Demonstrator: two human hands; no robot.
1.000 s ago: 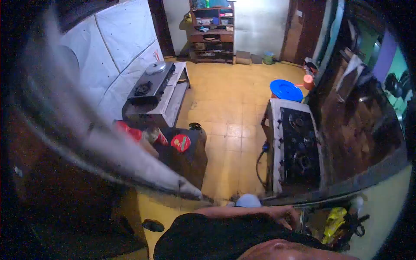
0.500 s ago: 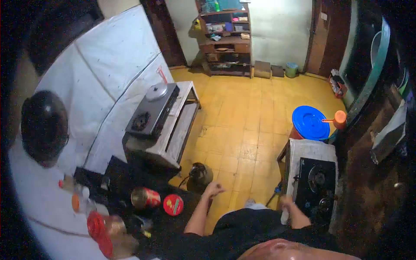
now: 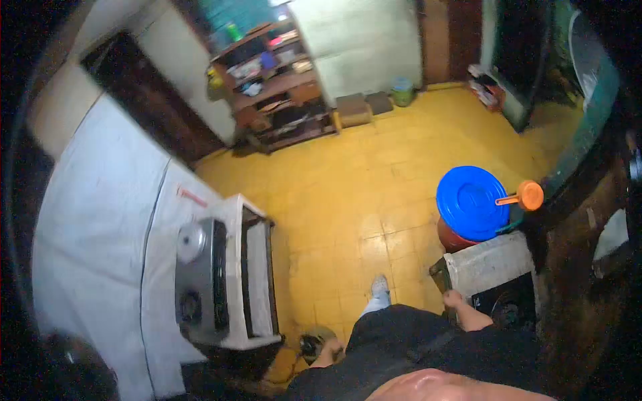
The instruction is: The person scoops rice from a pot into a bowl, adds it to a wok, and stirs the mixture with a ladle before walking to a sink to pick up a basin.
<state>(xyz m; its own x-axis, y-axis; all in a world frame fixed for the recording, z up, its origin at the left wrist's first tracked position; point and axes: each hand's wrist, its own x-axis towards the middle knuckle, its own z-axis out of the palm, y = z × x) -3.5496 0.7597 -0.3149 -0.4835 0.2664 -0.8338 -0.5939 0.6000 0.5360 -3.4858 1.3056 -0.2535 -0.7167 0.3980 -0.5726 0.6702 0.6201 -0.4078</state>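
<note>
Low in the view, my left hand [image 3: 330, 351] hangs beside a dark round pot [image 3: 311, 345] on the floor; its fingers are blurred, and whether it touches the pot cannot be made out. My right hand [image 3: 453, 298] is near the front corner of the right-hand white-topped table [image 3: 488, 257], by a black stove [image 3: 511, 311]. Its fingers look curled, and nothing shows clearly in it. One shoe [image 3: 380, 285] is forward on the yellow tiled floor [image 3: 348, 200].
A bucket with a blue lid [image 3: 472, 202] stands beyond the right table, with an orange dipper [image 3: 530, 195] beside it. On the left, a grey stove [image 3: 217, 274] rests on a white stand [image 3: 235, 314]. A wooden shelf [image 3: 284, 100] is at the back.
The view has turned and moved forward; the right table and blue-lidded bucket are nearer. The red-lidded container and tins at the lower left have gone out of view. A foot has come forward.
</note>
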